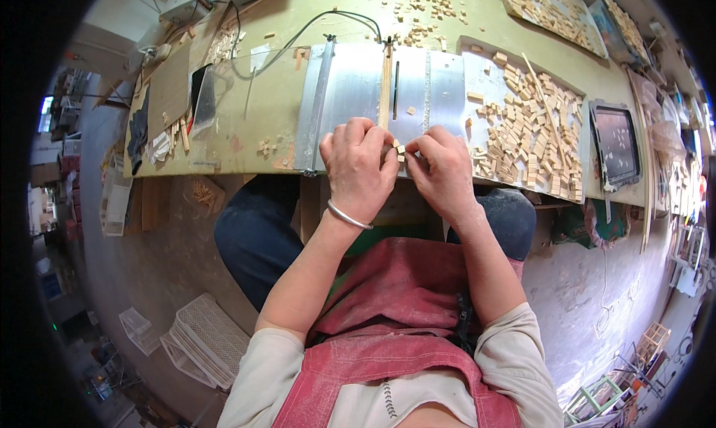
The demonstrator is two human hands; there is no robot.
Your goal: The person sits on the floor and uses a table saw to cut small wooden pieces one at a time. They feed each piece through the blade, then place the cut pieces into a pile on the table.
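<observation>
Across the upper frame, a yellow-green desk (321,1) bears a metal plate (358,77), where left hand (358,162) and right hand (441,168), fingers curled nearly together, grip unclear, should probably work lightly, clear of the dark slot (396,92), beside small wooden blocks (400,145) above centre.

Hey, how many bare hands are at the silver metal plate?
2: the bare left hand and, beside it, the bare right hand, at the front of the flat silver metal plate, small pale wooden blocks between them.
</observation>
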